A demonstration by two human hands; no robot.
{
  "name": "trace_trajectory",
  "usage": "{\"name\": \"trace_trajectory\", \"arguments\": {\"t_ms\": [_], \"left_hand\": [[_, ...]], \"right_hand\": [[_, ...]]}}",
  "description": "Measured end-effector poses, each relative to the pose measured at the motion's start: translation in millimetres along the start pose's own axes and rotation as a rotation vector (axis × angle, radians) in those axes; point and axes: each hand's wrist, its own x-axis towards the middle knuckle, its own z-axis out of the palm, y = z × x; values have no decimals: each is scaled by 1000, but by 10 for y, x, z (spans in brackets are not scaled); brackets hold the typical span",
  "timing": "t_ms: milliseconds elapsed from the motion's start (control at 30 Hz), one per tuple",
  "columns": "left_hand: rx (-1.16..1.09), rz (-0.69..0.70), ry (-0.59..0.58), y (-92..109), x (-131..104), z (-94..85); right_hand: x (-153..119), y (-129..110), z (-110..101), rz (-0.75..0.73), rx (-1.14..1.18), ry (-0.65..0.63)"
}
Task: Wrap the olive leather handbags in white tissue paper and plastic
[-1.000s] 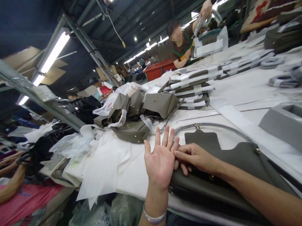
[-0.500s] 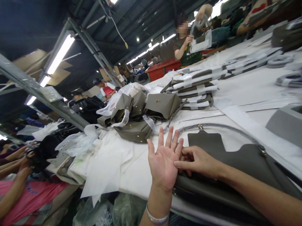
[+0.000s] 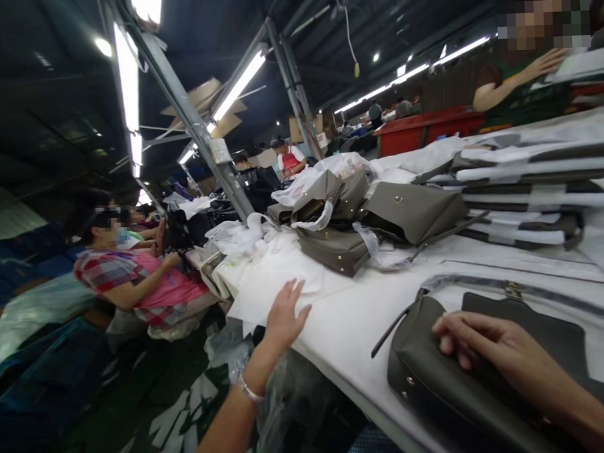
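My right hand (image 3: 492, 348) rests flat on a dark olive leather handbag (image 3: 439, 387) lying at the near edge of the white-covered table (image 3: 356, 317). Its fingers are relaxed on the bag's top and do not grip it. My left hand (image 3: 284, 315) is stretched out to the left with its fingers apart, touching a white sheet of wrapping paper (image 3: 279, 281) near the table's left edge. A silver bracelet sits on that wrist. The bag's strap (image 3: 485, 284) curves across the table behind it.
A heap of olive handbags (image 3: 361, 217) with plastic wrap lies mid-table. Stacked wrapped bag panels (image 3: 520, 183) sit at the right. A seated person in a pink apron (image 3: 134, 280) works at the left. Another person (image 3: 520, 83) stands at the far side. A red bin (image 3: 418, 131) stands behind.
The view has swung left. My left hand has left my right hand and moved out left onto the white paper. My right hand now lies on the bag alone.
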Motion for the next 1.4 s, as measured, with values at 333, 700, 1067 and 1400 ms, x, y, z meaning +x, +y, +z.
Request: {"name": "trace_trajectory", "arguments": {"t_ms": [333,700,1067,1400], "left_hand": [[369,-16,-241,-1186,-124,-371],[246,119,493,-249,619,-789],[-137,1187,64,2183,164,-84],[-3,1272,-367,2321,159,642]], "right_hand": [[-16,-62,40,-27,-128,8],[-283,-408,-213,-126,-675,412],[-1497,-684,36,-595,-1285,1003],[-1705,-231,-654,-440,-1210,389]]}}
